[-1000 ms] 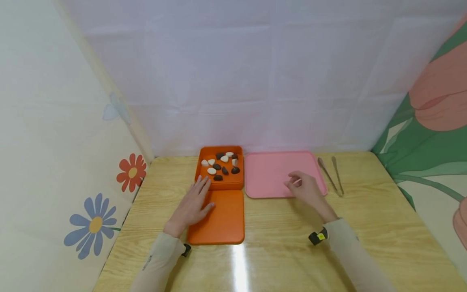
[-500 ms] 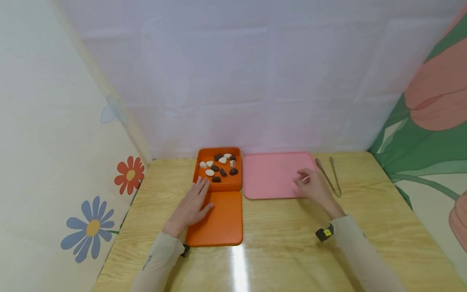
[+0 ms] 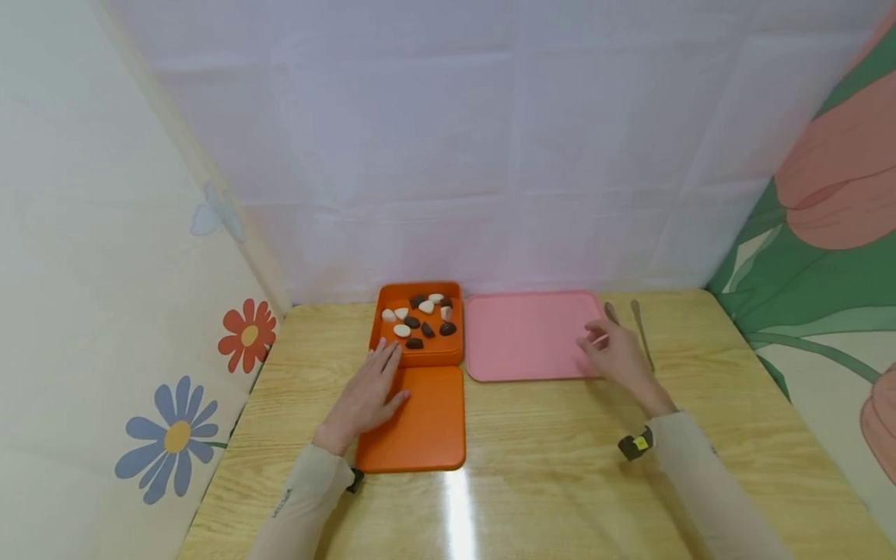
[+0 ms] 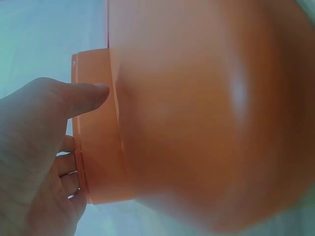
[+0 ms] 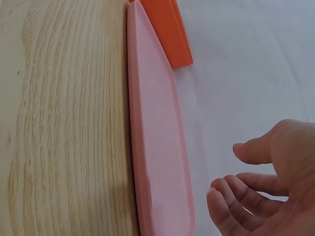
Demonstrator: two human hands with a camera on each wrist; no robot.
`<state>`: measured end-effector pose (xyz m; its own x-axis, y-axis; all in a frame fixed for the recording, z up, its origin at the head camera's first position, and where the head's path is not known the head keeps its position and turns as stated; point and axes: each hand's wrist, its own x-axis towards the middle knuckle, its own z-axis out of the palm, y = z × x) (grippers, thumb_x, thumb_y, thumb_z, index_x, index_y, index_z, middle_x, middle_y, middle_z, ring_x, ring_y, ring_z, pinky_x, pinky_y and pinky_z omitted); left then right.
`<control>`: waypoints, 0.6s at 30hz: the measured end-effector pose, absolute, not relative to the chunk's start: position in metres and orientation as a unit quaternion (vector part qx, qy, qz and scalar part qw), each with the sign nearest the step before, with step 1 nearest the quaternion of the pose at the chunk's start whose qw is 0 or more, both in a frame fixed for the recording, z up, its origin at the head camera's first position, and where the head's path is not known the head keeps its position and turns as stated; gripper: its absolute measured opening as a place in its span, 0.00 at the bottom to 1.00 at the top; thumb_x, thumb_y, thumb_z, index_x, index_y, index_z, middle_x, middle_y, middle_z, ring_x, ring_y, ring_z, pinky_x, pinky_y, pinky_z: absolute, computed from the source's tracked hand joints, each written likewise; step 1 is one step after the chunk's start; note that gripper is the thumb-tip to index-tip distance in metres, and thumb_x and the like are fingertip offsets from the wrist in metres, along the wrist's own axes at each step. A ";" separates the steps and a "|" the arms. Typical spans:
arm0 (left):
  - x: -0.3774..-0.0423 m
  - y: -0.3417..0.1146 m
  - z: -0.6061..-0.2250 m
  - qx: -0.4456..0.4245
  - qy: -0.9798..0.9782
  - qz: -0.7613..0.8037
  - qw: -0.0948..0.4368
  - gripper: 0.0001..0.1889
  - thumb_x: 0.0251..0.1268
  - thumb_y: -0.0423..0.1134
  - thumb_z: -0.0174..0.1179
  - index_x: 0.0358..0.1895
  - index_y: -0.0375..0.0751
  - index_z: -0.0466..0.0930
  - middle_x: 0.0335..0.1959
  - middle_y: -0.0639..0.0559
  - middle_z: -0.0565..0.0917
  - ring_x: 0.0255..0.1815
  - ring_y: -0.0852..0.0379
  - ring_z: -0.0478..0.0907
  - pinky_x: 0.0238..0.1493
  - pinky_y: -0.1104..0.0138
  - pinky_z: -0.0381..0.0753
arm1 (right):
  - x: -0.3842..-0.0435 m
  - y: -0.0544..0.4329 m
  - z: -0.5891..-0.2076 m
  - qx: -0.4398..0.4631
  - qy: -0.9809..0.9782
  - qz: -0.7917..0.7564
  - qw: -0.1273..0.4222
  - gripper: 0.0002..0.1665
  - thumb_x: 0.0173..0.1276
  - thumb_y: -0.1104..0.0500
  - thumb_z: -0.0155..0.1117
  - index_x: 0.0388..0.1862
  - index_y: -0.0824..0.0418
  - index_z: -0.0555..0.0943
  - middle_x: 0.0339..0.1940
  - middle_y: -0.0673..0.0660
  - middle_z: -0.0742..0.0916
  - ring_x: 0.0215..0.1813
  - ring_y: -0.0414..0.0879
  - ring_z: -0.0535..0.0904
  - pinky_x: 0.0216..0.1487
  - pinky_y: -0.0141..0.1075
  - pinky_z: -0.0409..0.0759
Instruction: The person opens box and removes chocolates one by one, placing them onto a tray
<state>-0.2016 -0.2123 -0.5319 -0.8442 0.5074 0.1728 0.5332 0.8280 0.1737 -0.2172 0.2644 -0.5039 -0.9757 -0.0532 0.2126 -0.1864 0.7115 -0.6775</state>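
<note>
The right grip (image 3: 619,356) is shifting rightward, loosely curled and empty, nearing the tongs (image 3: 643,334); the left grip (image 3: 364,400), fingers relaxed, is resting against the box (image 3: 430,359). The lid (image 3: 428,432) is already lying off beneath its thumb; the stones (image 3: 412,321) are still sitting inside, beyond its fingertips.

Open orange box (image 3: 434,359), blk/wht stones (image 3: 402,330) in; 1 pink tray (image 3: 525,334) flat, just to R.

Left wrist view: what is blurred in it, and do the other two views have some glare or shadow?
Left wrist: the near orange lid is blurred, with a soft pale highlight, while the left hand is clearer; head: a bright streak of glare lies on the wooden table; right wrist: a thin dark shadow runs along the pink tray.
</note>
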 end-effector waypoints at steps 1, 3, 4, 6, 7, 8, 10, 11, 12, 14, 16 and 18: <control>-0.202 -0.213 -0.532 -0.273 -0.954 -0.104 0.064 0.46 0.76 0.47 0.69 0.83 0.24 0.56 0.84 0.29 0.60 0.87 0.30 0.52 0.85 0.41 0.57 | -0.217 0.266 -0.503 0.065 -0.921 0.375 0.089 0.23 0.77 0.59 0.68 0.62 0.74 0.82 0.46 0.69 0.90 0.45 0.60 0.88 0.48 0.54 0.89; -0.202 -0.213 -0.533 -0.275 -0.954 -0.097 0.070 0.45 0.75 0.47 0.69 0.83 0.25 0.56 0.84 0.29 0.60 0.87 0.31 0.53 0.85 0.42 0.58 | -0.218 0.267 -0.501 0.065 -0.920 0.377 0.088 0.22 0.77 0.60 0.68 0.62 0.75 0.82 0.46 0.69 0.90 0.45 0.60 0.88 0.49 0.55 0.89; -0.202 -0.213 -0.533 -0.275 -0.954 -0.093 0.072 0.46 0.75 0.47 0.69 0.83 0.24 0.56 0.84 0.29 0.61 0.87 0.31 0.53 0.85 0.42 0.58 | -0.217 0.268 -0.501 0.065 -0.919 0.378 0.089 0.22 0.77 0.60 0.68 0.62 0.75 0.82 0.45 0.69 0.90 0.45 0.61 0.88 0.50 0.55 0.89; -0.202 -0.213 -0.533 -0.276 -0.954 -0.087 0.074 0.46 0.75 0.48 0.69 0.83 0.24 0.57 0.84 0.29 0.61 0.86 0.31 0.54 0.85 0.42 0.58 | -0.217 0.270 -0.500 0.064 -0.919 0.380 0.087 0.22 0.77 0.61 0.67 0.62 0.76 0.81 0.45 0.70 0.89 0.46 0.61 0.88 0.51 0.55 0.89; -0.202 -0.214 -0.533 -0.277 -0.954 -0.086 0.074 0.46 0.75 0.48 0.69 0.83 0.24 0.56 0.84 0.29 0.61 0.86 0.31 0.54 0.85 0.42 0.58 | -0.218 0.271 -0.500 0.063 -0.918 0.381 0.087 0.22 0.77 0.61 0.67 0.62 0.76 0.81 0.45 0.70 0.89 0.46 0.61 0.88 0.51 0.55 0.89; -0.202 -0.213 -0.532 -0.277 -0.954 -0.085 0.073 0.46 0.75 0.48 0.69 0.83 0.24 0.56 0.84 0.29 0.61 0.87 0.31 0.54 0.85 0.42 0.58 | -0.218 0.273 -0.500 0.063 -0.918 0.382 0.088 0.22 0.77 0.61 0.67 0.62 0.76 0.81 0.45 0.70 0.89 0.46 0.61 0.87 0.51 0.55 0.89; -0.201 -0.213 -0.532 -0.279 -0.954 -0.084 0.073 0.46 0.75 0.48 0.69 0.83 0.24 0.57 0.84 0.29 0.61 0.86 0.31 0.54 0.84 0.42 0.58 | -0.217 0.275 -0.501 0.064 -0.918 0.381 0.091 0.23 0.77 0.61 0.67 0.62 0.77 0.81 0.46 0.71 0.89 0.45 0.62 0.87 0.50 0.55 0.89; -0.201 -0.213 -0.532 -0.280 -0.954 -0.083 0.073 0.46 0.75 0.48 0.69 0.83 0.24 0.57 0.84 0.29 0.61 0.86 0.31 0.54 0.84 0.42 0.58 | -0.217 0.277 -0.502 0.063 -0.918 0.382 0.090 0.23 0.77 0.61 0.68 0.63 0.77 0.80 0.46 0.71 0.89 0.45 0.62 0.87 0.50 0.54 0.89; -0.201 -0.213 -0.531 -0.280 -0.954 -0.082 0.073 0.46 0.75 0.48 0.69 0.83 0.25 0.57 0.84 0.29 0.61 0.86 0.31 0.54 0.84 0.42 0.59 | -0.217 0.279 -0.503 0.061 -0.919 0.379 0.092 0.24 0.77 0.61 0.68 0.63 0.77 0.80 0.46 0.71 0.89 0.45 0.61 0.87 0.49 0.52 0.89; -0.201 -0.213 -0.530 -0.281 -0.954 -0.079 0.073 0.46 0.75 0.48 0.69 0.83 0.25 0.57 0.83 0.29 0.61 0.86 0.31 0.55 0.84 0.42 0.59 | -0.216 0.281 -0.505 0.058 -0.920 0.377 0.093 0.24 0.77 0.60 0.68 0.63 0.77 0.80 0.47 0.71 0.89 0.45 0.61 0.87 0.47 0.49 0.89; -0.200 -0.212 -0.530 -0.281 -0.954 -0.074 0.073 0.46 0.75 0.48 0.69 0.83 0.25 0.56 0.84 0.29 0.61 0.86 0.31 0.55 0.84 0.43 0.59 | -0.215 0.284 -0.507 0.052 -0.921 0.376 0.091 0.25 0.77 0.60 0.68 0.64 0.76 0.80 0.48 0.70 0.89 0.45 0.61 0.87 0.46 0.46 0.89; -0.200 -0.212 -0.530 -0.281 -0.954 -0.071 0.074 0.46 0.75 0.48 0.69 0.83 0.25 0.56 0.83 0.29 0.61 0.86 0.31 0.55 0.84 0.43 0.59 | -0.214 0.287 -0.509 0.047 -0.921 0.375 0.090 0.25 0.77 0.60 0.68 0.65 0.76 0.80 0.48 0.70 0.89 0.45 0.60 0.87 0.43 0.42 0.89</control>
<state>-0.2000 -0.2123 -0.5297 -0.8313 0.5256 0.1810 0.5465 0.8323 0.0930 -0.2135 0.2866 -0.5089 -0.9793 -0.0197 0.2014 -0.1548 0.7141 -0.6827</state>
